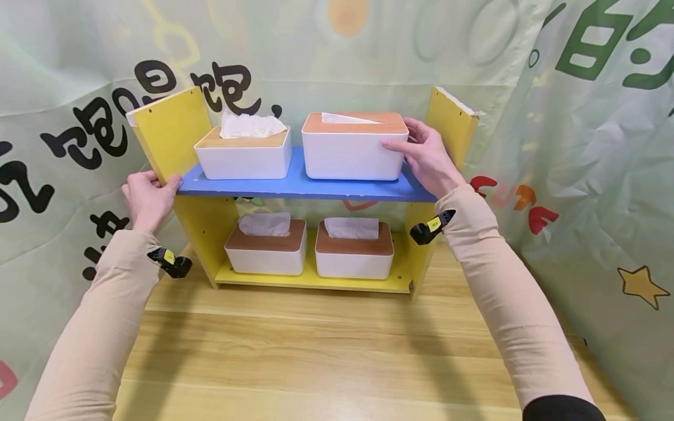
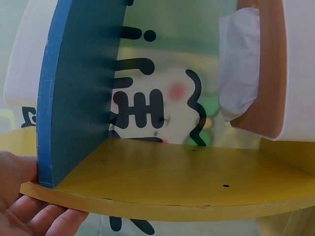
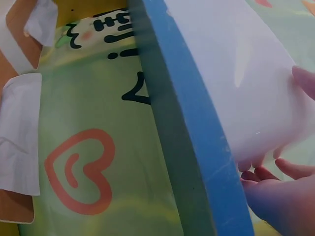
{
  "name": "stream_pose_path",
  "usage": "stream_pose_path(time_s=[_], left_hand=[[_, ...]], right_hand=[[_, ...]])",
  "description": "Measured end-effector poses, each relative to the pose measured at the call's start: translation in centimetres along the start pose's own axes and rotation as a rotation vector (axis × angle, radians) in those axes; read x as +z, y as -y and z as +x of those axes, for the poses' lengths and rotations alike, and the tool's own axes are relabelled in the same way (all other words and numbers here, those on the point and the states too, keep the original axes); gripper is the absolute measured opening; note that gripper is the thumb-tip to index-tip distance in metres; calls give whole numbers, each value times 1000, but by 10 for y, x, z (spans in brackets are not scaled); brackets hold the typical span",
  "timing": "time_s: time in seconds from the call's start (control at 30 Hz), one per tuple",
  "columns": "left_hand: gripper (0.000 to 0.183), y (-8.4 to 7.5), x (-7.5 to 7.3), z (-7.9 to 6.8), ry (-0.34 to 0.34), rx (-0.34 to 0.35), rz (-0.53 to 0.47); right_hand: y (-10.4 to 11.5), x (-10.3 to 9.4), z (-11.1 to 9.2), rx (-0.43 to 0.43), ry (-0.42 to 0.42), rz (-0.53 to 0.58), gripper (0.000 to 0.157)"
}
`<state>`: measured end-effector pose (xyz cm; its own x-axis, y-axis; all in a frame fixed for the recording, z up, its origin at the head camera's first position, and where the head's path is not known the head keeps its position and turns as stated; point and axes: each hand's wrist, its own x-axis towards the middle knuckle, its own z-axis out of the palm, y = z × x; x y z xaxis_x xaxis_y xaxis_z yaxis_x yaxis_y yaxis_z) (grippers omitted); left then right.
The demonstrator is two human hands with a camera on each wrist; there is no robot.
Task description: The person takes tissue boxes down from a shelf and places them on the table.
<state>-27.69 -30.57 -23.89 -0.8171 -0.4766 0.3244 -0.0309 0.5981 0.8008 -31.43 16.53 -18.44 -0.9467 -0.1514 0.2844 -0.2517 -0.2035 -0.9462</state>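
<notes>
A small shelf unit with yellow side panels (image 1: 184, 131) and a blue middle board (image 1: 295, 188) holds white tissue boxes with wood-coloured lids. My left hand (image 1: 151, 199) grips the left panel, its thumb by the blue board's front edge and its fingers around the panel's outside, as the left wrist view shows. On the upper right, my right hand (image 1: 429, 153) holds the right end of a tissue box (image 1: 353, 155), thumb on the front face and fingers around the end. Beside it on the blue board stands another tissue box (image 1: 247, 162) with a crumpled tissue sticking out.
Two tissue boxes with darker lids, a left one (image 1: 268, 261) and a right one (image 1: 354, 264), stand on the yellow bottom board (image 1: 316, 283). The unit rests on a wood-grain table (image 1: 316, 345). A printed cloth (image 1: 579, 175) hangs behind and at the sides.
</notes>
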Motion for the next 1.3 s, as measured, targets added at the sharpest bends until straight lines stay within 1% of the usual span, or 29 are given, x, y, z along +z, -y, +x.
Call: stream_pose_path(time_s=[0.2, 0.3, 0.4, 0.57, 0.7, 0.8, 0.9, 1.0, 1.13, 1.3], left_hand=[[49, 1, 0, 0, -4, 6, 12], [49, 1, 0, 0, -3, 2, 15], [49, 1, -1, 0, -6, -3, 18], [49, 0, -1, 0, -13, 0, 20], [49, 0, -1, -1, -5, -1, 13], [49, 0, -1, -1, 0, -5, 16], [49, 0, -1, -1, -4, -3, 24], [49, -1, -1, -1, -9, 1, 31], [49, -1, -1, -1, -12, 3, 35], [50, -1, -1, -1, -12, 3, 30]], right_hand=[[-3, -2, 7, -26, 50, 40, 70], [-5, -3, 10, -35, 68, 31, 70], [-7, -1, 13, -42, 74, -2, 71], [-9, 4, 17, -64, 39, -50, 69], [-13, 8, 18, -81, -1, -109, 66], [-13, 10, 18, -72, -19, -155, 67], [-11, 11, 18, -57, -29, -189, 72], [-11, 11, 19, -56, -31, -194, 74], [-13, 9, 22, -67, -31, -199, 71], [-14, 9, 22, -55, -28, -183, 71]])
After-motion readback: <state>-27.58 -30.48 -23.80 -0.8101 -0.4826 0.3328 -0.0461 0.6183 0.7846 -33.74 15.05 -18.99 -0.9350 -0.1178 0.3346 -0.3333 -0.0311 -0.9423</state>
